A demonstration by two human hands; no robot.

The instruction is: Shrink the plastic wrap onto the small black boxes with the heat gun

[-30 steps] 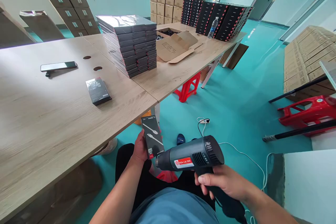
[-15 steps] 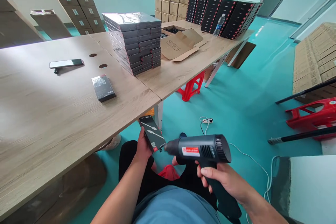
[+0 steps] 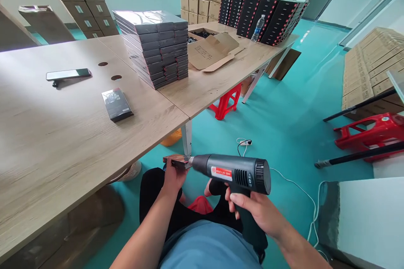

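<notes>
My left hand (image 3: 174, 178) is closed on a small flat box (image 3: 177, 160), tilted so that mostly its narrow edge shows, just off the table's front edge. A dark heat gun (image 3: 235, 172) with a red and white label is gripped by its handle in my right hand (image 3: 249, 206). Its metal nozzle points left and ends right at the box's right end; whether they touch I cannot tell. On the table (image 3: 151, 128) lies a similar film-wrapped box (image 3: 117, 104), and behind it rises a tall stack of wrapped boxes (image 3: 158, 48).
A phone (image 3: 68, 74) rests at the table's left. Farther back are an opened carton (image 3: 214, 52), a water bottle (image 3: 258, 28) and rows of black boxes (image 3: 265, 17). Red stools (image 3: 225, 103) stand under and right of the table. White cables (image 3: 295, 185) trail across the floor.
The box in my left hand has turned from showing its broad printed face to lying nearly edge-on. The heat gun has shifted slightly left and up, and the whole view has moved a little.
</notes>
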